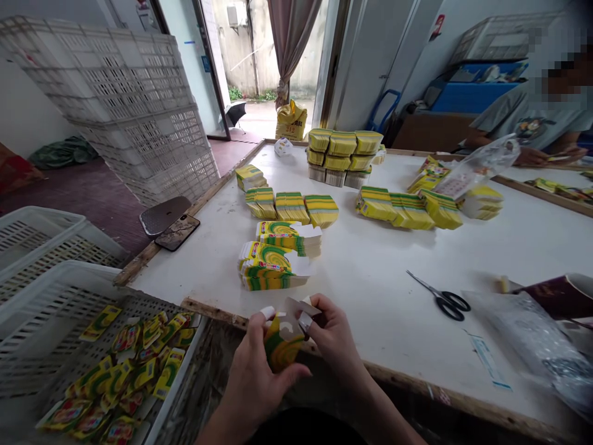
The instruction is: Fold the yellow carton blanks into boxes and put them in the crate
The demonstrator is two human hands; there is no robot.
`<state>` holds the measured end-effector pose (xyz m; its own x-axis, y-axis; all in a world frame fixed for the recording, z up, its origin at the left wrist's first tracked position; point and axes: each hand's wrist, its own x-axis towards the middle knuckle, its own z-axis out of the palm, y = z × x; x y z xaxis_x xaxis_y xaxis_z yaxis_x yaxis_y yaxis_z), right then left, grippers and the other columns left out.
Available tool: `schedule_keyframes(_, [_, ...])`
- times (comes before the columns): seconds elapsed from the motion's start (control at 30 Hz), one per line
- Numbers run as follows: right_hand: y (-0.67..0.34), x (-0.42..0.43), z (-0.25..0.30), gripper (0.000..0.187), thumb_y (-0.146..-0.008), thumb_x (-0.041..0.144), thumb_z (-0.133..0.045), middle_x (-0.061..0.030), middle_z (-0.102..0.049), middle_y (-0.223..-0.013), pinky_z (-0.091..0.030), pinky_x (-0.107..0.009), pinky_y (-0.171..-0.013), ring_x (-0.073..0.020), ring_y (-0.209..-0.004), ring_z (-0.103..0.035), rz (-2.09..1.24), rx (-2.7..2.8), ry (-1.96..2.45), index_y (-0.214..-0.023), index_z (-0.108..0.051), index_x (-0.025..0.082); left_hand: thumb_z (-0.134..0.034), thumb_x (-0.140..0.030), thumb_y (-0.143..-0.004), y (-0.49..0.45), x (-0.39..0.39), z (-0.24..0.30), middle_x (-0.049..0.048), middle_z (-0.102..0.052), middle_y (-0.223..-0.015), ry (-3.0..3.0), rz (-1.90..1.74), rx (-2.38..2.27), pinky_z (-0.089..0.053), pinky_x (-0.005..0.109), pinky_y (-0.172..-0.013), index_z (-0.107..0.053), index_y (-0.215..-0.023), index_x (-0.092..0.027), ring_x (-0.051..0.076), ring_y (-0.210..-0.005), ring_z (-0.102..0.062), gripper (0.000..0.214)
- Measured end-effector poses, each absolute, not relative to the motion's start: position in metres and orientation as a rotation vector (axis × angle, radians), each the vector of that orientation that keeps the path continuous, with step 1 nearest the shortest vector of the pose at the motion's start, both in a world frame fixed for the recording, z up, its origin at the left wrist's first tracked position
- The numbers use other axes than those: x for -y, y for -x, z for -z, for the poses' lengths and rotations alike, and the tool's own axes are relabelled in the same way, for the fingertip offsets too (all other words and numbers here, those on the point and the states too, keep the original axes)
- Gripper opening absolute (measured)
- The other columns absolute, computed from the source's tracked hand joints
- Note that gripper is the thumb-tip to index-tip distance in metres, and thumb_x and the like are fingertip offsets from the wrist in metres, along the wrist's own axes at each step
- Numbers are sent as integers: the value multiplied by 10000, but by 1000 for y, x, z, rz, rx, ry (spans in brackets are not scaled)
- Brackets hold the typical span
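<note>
Over the near table edge, my left hand [254,358] is wrapped round a small yellow-and-green cardboard box [280,349], its white inner flaps standing up at the top. The fingers of my right hand [328,327] are closed on those flaps; the fingertips are partly hidden. Just beyond lie two stacks of flat folded boxes, a nearer stack [266,267] and a farther stack [287,235]. To the left and below stands a white plastic crate [28,303] with several yellow-and-green boxes [115,377] inside.
Scissors [445,300] lie right of my hands, near a clear plastic bag [532,346]. More box bundles [343,154] stand at the table's far side. A phone [178,232] rests on the left edge. Stacked crates [139,93] stand left. A person [528,117] sits at the right.
</note>
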<state>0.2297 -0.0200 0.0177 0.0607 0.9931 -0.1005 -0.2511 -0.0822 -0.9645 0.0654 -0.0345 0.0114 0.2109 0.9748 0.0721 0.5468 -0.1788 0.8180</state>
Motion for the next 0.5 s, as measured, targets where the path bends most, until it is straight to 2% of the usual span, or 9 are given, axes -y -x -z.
schedule_keyframes(0.07, [-229,19,-18,265,-750,379,-744,67,-500,-593,-395,-205,-488,-95,-530,-451,-1374,905,1094,-736,-547,203,-751,-435,-715,-65,39,-7,131,-610,-1133,-2000,-797,-1397,-543,416,-814,-306,-1270,-217,275,-976,-645,743])
schedule_keyframes(0.17, [-227,21,-17,289,-728,400,-775,45,-557,-670,-415,-203,-511,-112,-598,-487,-1518,863,1005,-811,-578,204,-634,-298,-801,-66,38,-6,90,-624,-1061,-2076,-839,-1379,-560,353,-760,-326,-1220,-240,228,-905,-674,524])
schedule_keyframes(0.33, [-225,25,-13,322,-683,338,-828,41,-580,-709,-410,-188,-532,-108,-637,-498,-1611,748,925,-824,-576,196,-621,-276,-774,-67,36,-12,29,-642,-909,-2066,-833,-1390,-553,331,-711,-347,-1152,-242,213,-798,-672,468])
schedule_keyframes(0.5, [-223,28,-15,275,-717,337,-813,54,-554,-671,-407,-199,-574,-98,-621,-484,-1463,843,961,-782,-589,193,-632,-268,-747,-65,35,-14,11,-634,-860,-2027,-833,-1379,-546,314,-665,-348,-1137,-230,195,-733,-653,484])
